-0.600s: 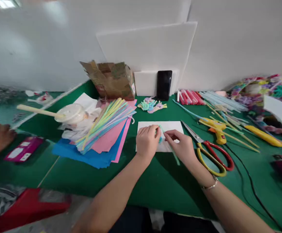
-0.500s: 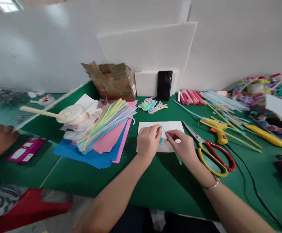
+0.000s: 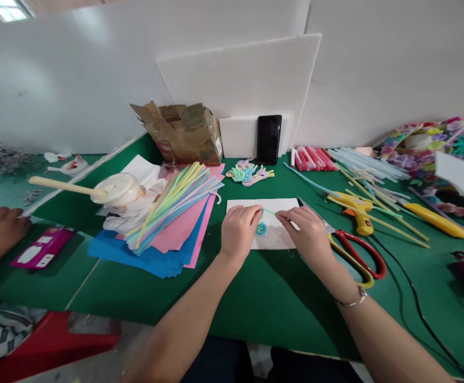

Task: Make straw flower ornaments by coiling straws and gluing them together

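Observation:
A thin light-green pipe cleaner spans the gap between my two hands, nearly level. My left hand pinches one end of it, fingers curled together. On the other side, my right hand pinches it between thumb and fingertips. Beneath them lies a white sheet, with a small blue coil showing just beside my left fingertips. Whether the coil is joined to the green piece, I cannot tell. Scissors with red and yellow handles lie partly behind my right hand. Beyond the sheet sits a cluster of pastel coiled shapes.
At left, pastel pipe cleaners lie over pink and blue sheets, near a lidded white tub. A yellow glue gun with a cord is at right. A cardboard box and a phone stand behind. Another person's hand rests far left.
My right hand has turned and risen slightly, pulling the green pipe cleaner from a downward slant to nearly level. More of the blue coil shows.

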`<state>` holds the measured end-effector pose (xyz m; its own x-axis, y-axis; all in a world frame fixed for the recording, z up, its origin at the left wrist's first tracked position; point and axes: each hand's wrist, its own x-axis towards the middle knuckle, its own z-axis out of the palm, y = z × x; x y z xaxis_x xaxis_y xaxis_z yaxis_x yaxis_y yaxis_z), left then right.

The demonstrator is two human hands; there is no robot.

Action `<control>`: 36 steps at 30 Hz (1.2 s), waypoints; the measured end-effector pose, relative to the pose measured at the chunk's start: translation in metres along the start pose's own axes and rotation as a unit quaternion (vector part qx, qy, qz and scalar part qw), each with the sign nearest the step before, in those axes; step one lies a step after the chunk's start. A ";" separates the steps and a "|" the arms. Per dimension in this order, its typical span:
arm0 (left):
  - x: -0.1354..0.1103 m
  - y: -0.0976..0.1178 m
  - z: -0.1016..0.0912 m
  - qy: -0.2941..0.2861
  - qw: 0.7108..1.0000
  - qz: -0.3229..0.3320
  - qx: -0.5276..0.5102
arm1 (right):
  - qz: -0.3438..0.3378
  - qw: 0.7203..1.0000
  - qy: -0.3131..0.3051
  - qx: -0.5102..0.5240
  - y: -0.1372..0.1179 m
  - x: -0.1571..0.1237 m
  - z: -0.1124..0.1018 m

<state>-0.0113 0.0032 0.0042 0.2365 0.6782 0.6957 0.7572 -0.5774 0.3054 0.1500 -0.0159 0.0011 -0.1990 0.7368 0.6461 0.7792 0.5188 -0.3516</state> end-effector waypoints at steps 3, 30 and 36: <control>0.000 0.001 0.000 -0.003 1.000 -0.017 -0.005 | 0.001 1.000 0.005 -0.002 0.000 0.001 0.000; 0.014 -0.010 0.003 -0.165 0.775 -0.353 -0.497 | 0.368 0.843 -0.082 0.384 -0.004 0.004 0.007; 0.005 -0.007 0.014 -0.212 0.689 -0.374 -0.583 | 0.375 0.816 -0.080 0.434 -0.003 0.008 0.005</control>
<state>-0.0068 0.0171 -0.0039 0.3889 0.9137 -0.1177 -0.1819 0.2014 0.9625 0.1435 -0.0098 0.0040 0.0113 0.9990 -0.0421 0.0181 -0.0423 -0.9989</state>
